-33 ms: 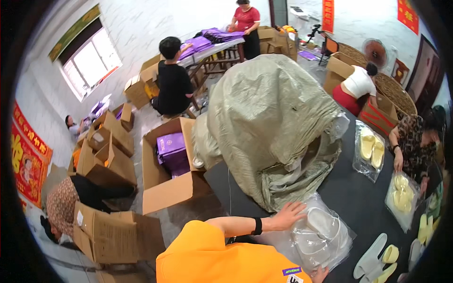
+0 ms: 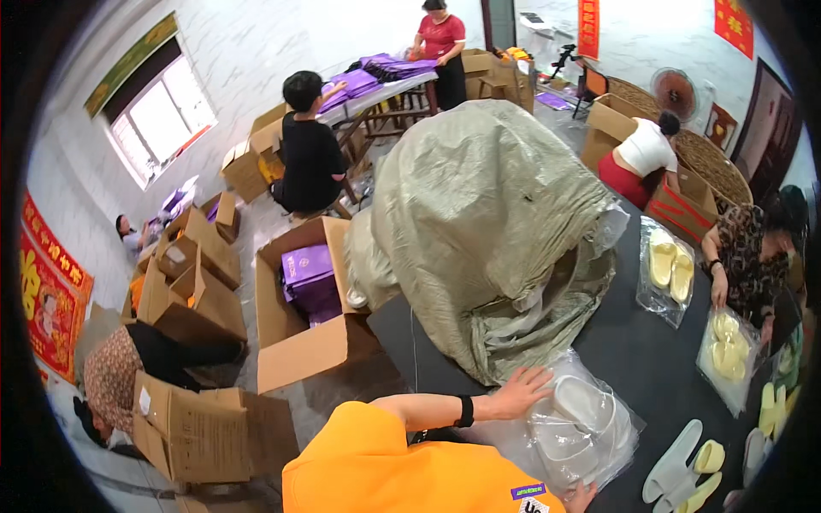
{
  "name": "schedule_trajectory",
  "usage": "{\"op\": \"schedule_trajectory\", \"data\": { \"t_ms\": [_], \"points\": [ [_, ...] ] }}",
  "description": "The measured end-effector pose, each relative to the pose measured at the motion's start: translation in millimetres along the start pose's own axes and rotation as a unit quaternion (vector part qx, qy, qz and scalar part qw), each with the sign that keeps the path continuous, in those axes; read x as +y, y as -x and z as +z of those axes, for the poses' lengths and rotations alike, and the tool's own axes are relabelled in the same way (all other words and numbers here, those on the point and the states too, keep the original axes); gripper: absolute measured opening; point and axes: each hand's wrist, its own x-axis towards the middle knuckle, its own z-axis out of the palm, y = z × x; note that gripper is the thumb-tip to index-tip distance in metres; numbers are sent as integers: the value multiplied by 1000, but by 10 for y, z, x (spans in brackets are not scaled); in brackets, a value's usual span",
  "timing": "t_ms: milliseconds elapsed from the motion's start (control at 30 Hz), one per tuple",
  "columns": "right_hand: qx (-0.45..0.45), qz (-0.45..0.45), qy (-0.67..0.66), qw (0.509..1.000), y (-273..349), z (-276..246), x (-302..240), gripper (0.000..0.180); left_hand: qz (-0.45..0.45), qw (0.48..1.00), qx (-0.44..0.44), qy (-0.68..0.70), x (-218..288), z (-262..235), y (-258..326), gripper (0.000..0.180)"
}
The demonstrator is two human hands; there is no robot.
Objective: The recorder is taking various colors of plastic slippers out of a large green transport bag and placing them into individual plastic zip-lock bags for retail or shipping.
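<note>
My left hand (image 2: 520, 392), with a black wristband, lies flat with fingers spread on a clear plastic bag (image 2: 590, 432) that holds white slippers. The bag rests on a black table (image 2: 633, 359). Only the fingertips of my right hand (image 2: 581, 496) show, at the bag's lower edge by the frame's bottom, and its grip is hidden. My orange shirt fills the bottom centre. Just beyond my left hand a big olive-green woven sack (image 2: 487, 214) is heaped on the table.
Clear bags of yellow slippers (image 2: 669, 267) (image 2: 727, 352) lie to the right, by a person in a patterned top (image 2: 753, 256). Loose slippers (image 2: 684, 462) sit bottom right. An open cardboard box with purple packs (image 2: 308, 282) stands left. Several people work among more boxes.
</note>
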Motion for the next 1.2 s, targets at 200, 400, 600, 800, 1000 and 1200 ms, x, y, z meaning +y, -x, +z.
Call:
{"op": "schedule_trajectory", "data": {
  "t_ms": [200,400,600,800,1000,1200],
  "points": [
    [-3,-54,63,997,181,-72,-36,33,-56,989,-134,3,39,58,-125,38],
    [-55,-147,71,985,86,-90,228,34,59,997,28,42,99,151,-301,34],
    [11,0,74,997,271,3,-658,22,16,984,-123,131,245,181,-289,35],
    [-63,-146,79,984,75,-83,290,26,53,933,-158,318,210,215,-316,48],
    [3,-22,52,998,244,-42,-168,45,-249,559,-374,697,166,187,-352,42],
    [52,206,-244,946,58,85,-366,57,-303,292,-321,849,56,147,-359,57]
  ]
}}
